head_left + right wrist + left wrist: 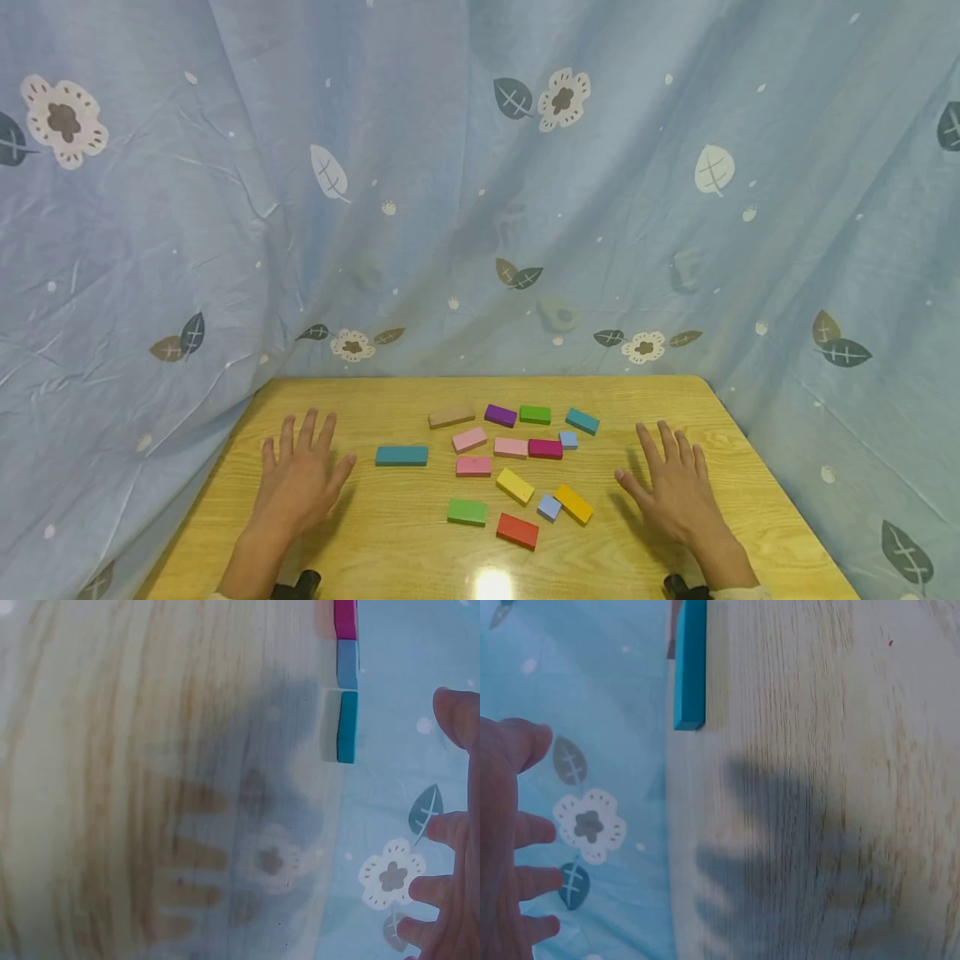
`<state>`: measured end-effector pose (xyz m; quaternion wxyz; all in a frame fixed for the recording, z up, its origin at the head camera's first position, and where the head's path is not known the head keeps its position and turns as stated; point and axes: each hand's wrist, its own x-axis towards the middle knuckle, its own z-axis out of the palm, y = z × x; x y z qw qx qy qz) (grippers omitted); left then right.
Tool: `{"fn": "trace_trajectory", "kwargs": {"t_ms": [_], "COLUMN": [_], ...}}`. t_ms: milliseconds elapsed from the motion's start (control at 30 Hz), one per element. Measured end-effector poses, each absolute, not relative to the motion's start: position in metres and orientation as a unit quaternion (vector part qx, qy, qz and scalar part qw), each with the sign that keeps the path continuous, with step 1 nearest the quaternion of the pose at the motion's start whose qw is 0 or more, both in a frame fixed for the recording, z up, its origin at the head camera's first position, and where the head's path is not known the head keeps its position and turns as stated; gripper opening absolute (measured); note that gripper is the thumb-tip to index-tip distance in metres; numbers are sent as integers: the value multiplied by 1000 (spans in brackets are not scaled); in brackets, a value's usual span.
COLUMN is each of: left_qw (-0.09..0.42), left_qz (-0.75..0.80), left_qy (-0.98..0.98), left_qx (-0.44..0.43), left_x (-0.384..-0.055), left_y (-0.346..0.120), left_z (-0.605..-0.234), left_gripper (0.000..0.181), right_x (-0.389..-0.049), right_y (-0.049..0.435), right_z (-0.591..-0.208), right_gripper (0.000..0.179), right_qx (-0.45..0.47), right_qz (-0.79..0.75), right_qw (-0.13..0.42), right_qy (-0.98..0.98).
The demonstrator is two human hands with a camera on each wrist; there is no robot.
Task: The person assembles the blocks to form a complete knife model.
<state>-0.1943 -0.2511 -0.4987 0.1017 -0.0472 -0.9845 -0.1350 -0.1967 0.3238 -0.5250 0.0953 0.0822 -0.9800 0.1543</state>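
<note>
My left hand (296, 487) hovers over the table's left side, fingers spread and holding nothing. Nearest to it lies a long teal block (401, 456), which the left wrist view also catches as a teal bar (691, 667). On the right, my right hand (678, 492) is likewise spread above the wood, with nothing in it. Closest to that hand are an orange block (573, 504) and a smaller teal block (582, 421). Between the hands lie a red block (517, 531), a light green block (467, 512), a yellow block (515, 486) and a small blue block (549, 507).
Farther back are a tan block (452, 415), a purple block (500, 415), a green block (536, 414), a magenta block (545, 448), another small blue block (568, 440) and several pink blocks (473, 467). A patterned blue curtain (450, 167) hangs behind the wooden table (405, 558).
</note>
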Motion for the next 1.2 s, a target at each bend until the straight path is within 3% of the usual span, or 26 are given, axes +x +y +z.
{"fn": "trace_trajectory", "kwargs": {"t_ms": [267,433,533,667,767,1200], "left_qw": [95,103,157,273,307,226], "left_qz": [-159,-267,-330,-366,-404,-611], "left_qy": [-981,-953,-925,-882,-855,-752], "left_qx": [-65,-99,-108,-113,-107,-103], "left_x": [-198,-199,-200,-202,-205,-218], "left_y": [-256,-265,-269,-267,-264,-251], "left_z": [-495,-489,-486,-483,-481,-491], "left_gripper": [84,83,81,77,75,60], "right_x": [-201,-213,-222,-240,-258,-324], "right_y": [322,307,292,272,257,179], "right_z": [-522,-505,-489,-473,-468,-476], "right_gripper": [82,74,74,73,70,54], "right_qx": [109,159,177,200,221,252], "right_qz": [174,253,289,333,370,506], "right_qw": [124,163,180,198,201,51], "right_qy": [-971,-940,-924,-900,-880,-823]}}
